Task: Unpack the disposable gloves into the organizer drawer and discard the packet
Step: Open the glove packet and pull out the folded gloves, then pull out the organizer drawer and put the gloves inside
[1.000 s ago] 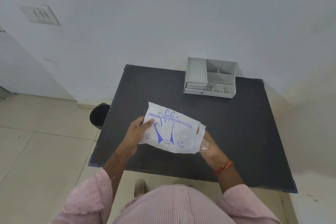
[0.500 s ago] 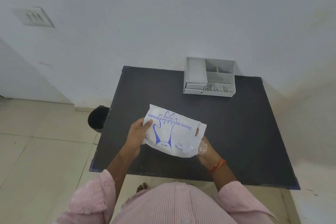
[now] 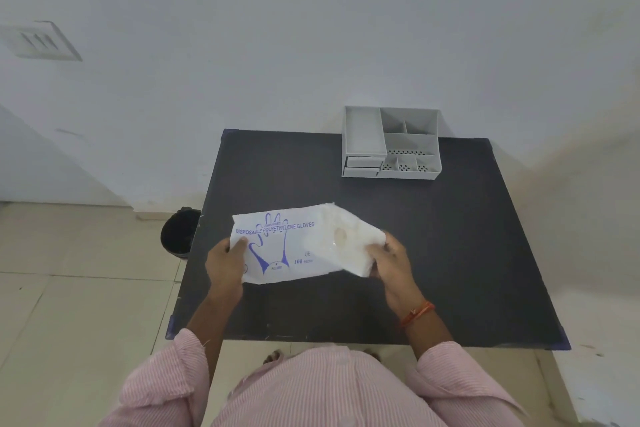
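Note:
A white packet [image 3: 282,246] printed in blue with "disposable polyethylene gloves" is held flat just above the black table [image 3: 450,253]. My left hand [image 3: 225,263] pinches its left edge. My right hand [image 3: 391,260] grips a stack of translucent white gloves [image 3: 349,239] that sticks out of the packet's right end. A grey organizer [image 3: 391,142] with several compartments and two small shut drawers at its front left stands at the table's far edge, against the wall.
A black bin [image 3: 178,234] stands on the tiled floor just left of the table. A white wall runs behind the table. My pink striped shirt fills the bottom of the view.
The gloves have slid partly out of the packet's right end in my right hand. Both hands and the packet have shifted a little toward the table's middle.

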